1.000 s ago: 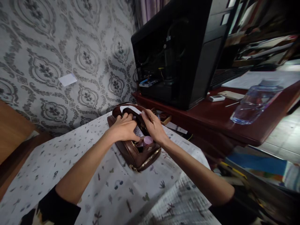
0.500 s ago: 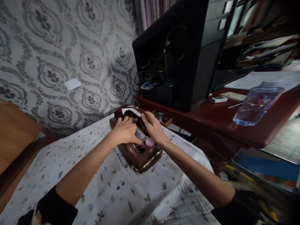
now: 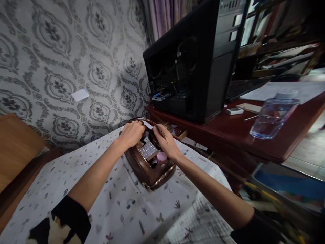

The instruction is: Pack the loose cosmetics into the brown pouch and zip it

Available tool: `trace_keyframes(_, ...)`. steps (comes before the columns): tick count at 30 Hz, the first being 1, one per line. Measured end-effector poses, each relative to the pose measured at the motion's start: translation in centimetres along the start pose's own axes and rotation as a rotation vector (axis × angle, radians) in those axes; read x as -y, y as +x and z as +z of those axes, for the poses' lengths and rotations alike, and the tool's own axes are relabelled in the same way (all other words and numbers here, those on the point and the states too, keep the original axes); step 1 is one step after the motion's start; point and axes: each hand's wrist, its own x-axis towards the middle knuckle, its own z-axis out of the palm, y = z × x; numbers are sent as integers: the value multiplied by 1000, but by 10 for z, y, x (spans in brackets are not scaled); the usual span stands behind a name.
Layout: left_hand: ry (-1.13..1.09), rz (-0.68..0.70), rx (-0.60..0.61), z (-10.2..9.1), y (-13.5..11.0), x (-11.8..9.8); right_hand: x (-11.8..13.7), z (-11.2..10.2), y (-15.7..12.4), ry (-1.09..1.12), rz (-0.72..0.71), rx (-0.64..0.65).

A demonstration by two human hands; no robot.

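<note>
A brown leather handbag [image 3: 138, 166] lies unzipped on the patterned cloth, its mouth facing up. Inside it I see a glittery silver case [image 3: 148, 150] and a round pink-lidded container [image 3: 161, 156]. My left hand [image 3: 132, 133] is at the far left part of the opening, fingers curled down; whatever they grip is hidden. With my right hand [image 3: 166, 141] I hold the bag's right side, thumb near the opening and fingers round the outside. A gold zip [image 3: 164, 175] runs along the near end.
Right of the bag, a dark red desk [image 3: 243, 135] carries a black computer case [image 3: 182, 67], a clear bottle [image 3: 274, 117], a small white box [image 3: 235, 111] and papers. An open drawer [image 3: 181, 134] juts out below it. Patterned wallpaper [image 3: 99, 71] rises behind.
My left hand has shifted left and up from over the bag's middle, and its fingers have curled. The silver case now shows more fully. My right hand stays on the bag's side.
</note>
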Motion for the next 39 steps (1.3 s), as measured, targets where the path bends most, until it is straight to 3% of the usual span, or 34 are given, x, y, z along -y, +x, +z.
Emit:
trace_keyframes(4,-46,20,-11,-14,-1,16,0,0,0,-10,11,-5)
trace_keyframes(9,-157,-84,-244,-57,-23,41,-1,0,2,-30,13,-1)
trace_keyframes(14,-156,-193,-350,-73,-45,35,1,1,2,-34,9,-18)
trace_keyframes(18,-246,-295,-347,-71,-50,31,1,-1,1,-26,15,-3)
trace_keyframes(23,-659,-331,-301,-69,-43,56,-1,0,2,-23,8,-16)
trace_keyframes(26,-821,-415,-198,-53,-26,67,-1,1,2,-19,14,-20)
trace_keyframes(29,-762,-527,-48,-20,-6,66,0,0,1,-25,30,-21)
trace_keyframes(33,-594,-572,-76,16,5,64,0,-1,0,-11,43,-9)
trace_keyframes(35,-499,-563,-142,20,0,66,0,-2,0,-7,27,-9)
trace_keyframes(39,-397,-510,-202,10,-17,63,1,-2,0,-22,30,-1)
